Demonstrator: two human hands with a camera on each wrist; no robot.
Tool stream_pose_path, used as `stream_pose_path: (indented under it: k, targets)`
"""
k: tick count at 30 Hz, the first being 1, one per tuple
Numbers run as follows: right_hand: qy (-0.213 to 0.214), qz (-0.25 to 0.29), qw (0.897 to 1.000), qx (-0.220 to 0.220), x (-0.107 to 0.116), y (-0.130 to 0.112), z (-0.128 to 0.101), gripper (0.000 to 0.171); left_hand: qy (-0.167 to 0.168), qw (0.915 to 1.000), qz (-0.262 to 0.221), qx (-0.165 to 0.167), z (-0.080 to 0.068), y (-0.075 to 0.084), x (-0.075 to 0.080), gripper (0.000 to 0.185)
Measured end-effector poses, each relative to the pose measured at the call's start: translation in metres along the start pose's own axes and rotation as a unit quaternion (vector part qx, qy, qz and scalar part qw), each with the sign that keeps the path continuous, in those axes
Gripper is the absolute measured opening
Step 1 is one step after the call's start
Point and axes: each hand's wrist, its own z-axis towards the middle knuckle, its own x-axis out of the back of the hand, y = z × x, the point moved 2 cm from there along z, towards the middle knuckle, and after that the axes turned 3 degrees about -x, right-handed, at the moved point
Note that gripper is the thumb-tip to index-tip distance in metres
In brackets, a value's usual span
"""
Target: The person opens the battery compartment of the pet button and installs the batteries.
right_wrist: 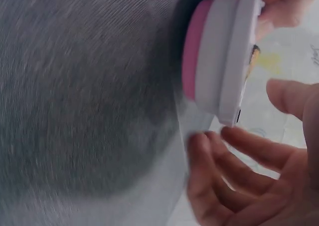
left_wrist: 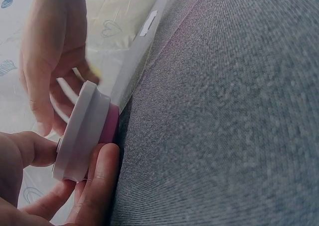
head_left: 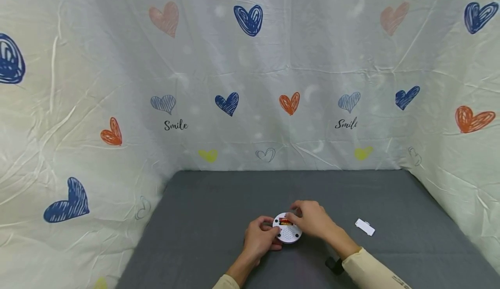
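A round white device (head_left: 290, 236) with a pink far side (right_wrist: 195, 51) is tipped on edge close over the grey cloth. Its face shows small holes, dark round feet and an uncovered compartment with red-and-gold batteries (head_left: 286, 221). My left hand (head_left: 258, 240) grips it at the left edge, thumb on the face and fingers (left_wrist: 102, 168) behind, on the pink side. At the other edge is my right hand (head_left: 312, 219), its fingers (right_wrist: 239, 171) loosely bent beside the rim and its thumb (right_wrist: 289, 99) held off the face. Nothing is pinched in it.
A white battery cover (head_left: 365, 227) lies on the grey table cloth (head_left: 218, 198) to the right. Beside the right sleeve is a small black object (head_left: 333, 265). White curtains (head_left: 250, 63) printed with hearts enclose the table at the back and sides.
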Motion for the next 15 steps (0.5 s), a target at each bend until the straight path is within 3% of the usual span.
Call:
stream_pose_path:
  k: [6,15]
  targets:
    - [-0.077,0.063,0.994,-0.04,-0.004,-0.0001,0.0,0.036,0.0,1.0,-0.001,-0.002,0.0016,-0.001,-0.0004,0.032]
    - [-0.085,0.095,0.992,-0.025,-0.0106,0.0044,0.0019,0.03,0.005,1.0,0.0,0.001,0.0034,-0.0031,-0.0005,0.033]
